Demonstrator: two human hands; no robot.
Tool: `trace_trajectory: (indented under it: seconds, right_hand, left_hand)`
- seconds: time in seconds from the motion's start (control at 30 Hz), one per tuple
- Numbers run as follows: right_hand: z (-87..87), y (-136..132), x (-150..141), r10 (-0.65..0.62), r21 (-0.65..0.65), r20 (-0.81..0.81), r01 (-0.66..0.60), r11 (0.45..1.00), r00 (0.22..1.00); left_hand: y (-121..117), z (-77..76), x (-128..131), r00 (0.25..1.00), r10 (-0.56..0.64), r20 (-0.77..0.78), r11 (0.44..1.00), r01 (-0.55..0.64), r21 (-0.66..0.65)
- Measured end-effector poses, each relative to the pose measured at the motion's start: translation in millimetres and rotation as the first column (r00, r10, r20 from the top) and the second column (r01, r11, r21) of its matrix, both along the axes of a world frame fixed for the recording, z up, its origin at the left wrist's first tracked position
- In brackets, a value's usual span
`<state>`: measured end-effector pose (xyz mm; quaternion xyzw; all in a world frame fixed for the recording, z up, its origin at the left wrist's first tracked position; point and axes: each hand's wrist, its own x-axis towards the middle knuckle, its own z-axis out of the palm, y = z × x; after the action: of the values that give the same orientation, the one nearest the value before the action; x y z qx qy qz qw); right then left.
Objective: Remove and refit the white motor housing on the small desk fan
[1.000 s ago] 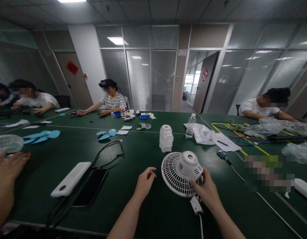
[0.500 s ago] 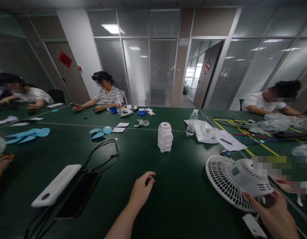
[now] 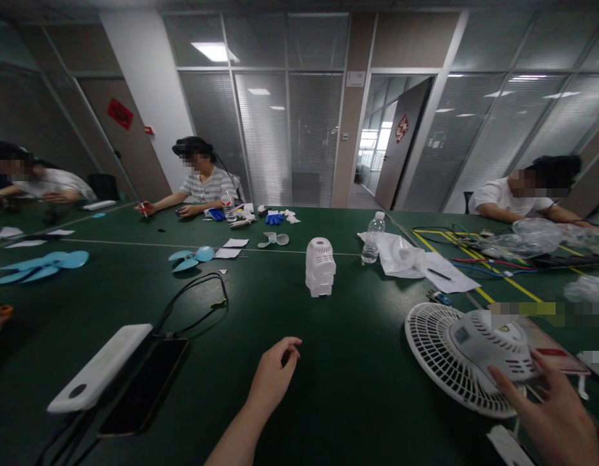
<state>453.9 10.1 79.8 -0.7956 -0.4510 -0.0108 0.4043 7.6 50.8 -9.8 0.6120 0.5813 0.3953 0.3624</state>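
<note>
My right hand (image 3: 554,408) is closed on the edge of a white fan head (image 3: 484,343), thumb at the near side of its motor housing, fingers on the right. The fan head lies with its round rear grille (image 3: 438,359) tilted to the left. My left hand (image 3: 275,372) rests over the table, loosely curled and holding nothing, a small gap between thumb and forefinger. Beyond it stands a white vented plastic housing (image 3: 321,266). Below the fan head, near my right wrist, is a white piece (image 3: 508,445), partly cut off.
Left lie a white power bank (image 3: 103,369), a black phone (image 3: 144,388), cables and blue fan blades (image 3: 190,257). A water bottle (image 3: 374,237) stands by a plastic bag (image 3: 401,255) and paper with a pen. Co-workers sit across the table (image 3: 352,356).
My right hand and the fan head have shifted slightly to the right. My left hand keeps nearly the same place and pose. The whole view has turned a little.
</note>
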Motion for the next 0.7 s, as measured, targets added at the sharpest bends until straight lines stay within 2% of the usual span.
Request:
trace_trajectory:
  seconds: [0.07,0.17,0.23,0.3,0.37,0.47,0.53,0.7]
  right_hand:
    - [9.7,0,-7,-0.002,0.041,0.111,-0.002,0.999,0.994]
    - [28.3,10,-20,-0.089,0.221,0.235,0.036,0.975,0.968]
    - [38.5,25,-29,-0.132,0.343,0.281,0.029,0.939,0.951]
    - [43.4,48,-38,-0.102,0.382,0.312,-0.027,0.924,0.944]
    - [41.7,75,-47,-0.013,0.317,0.324,-0.096,0.944,0.946]
    - [29.6,119,-61,0.108,0.112,0.325,-0.151,0.982,0.94]
    - [19.3,146,-67,0.157,-0.006,0.329,-0.164,0.986,0.931]
    - [-1.0,187,-68,0.188,-0.123,0.319,-0.156,0.98,0.929]
  left_hand:
    - [-1,2.4,0,1.0,-0.001,0.004,1.0,0.001,-0.008]
    - [-2,7.2,0,1.0,-0.01,-0.022,0.999,0.009,-0.035]
    - [-2,10.6,2,0.998,-0.012,-0.057,0.998,0.008,-0.061]
    - [-2,13.5,3,0.997,-0.004,-0.081,0.997,-0.003,-0.078]
    - [-2,15.2,4,0.996,0.006,-0.085,0.996,-0.013,-0.086]
    - [-2,15.6,4,0.997,0.011,-0.074,0.997,-0.017,-0.08]
    - [-3,15.4,3,0.998,0.015,-0.062,0.997,-0.02,-0.073]
    - [-3,16.3,1,0.999,0.031,-0.018,0.998,-0.032,-0.045]
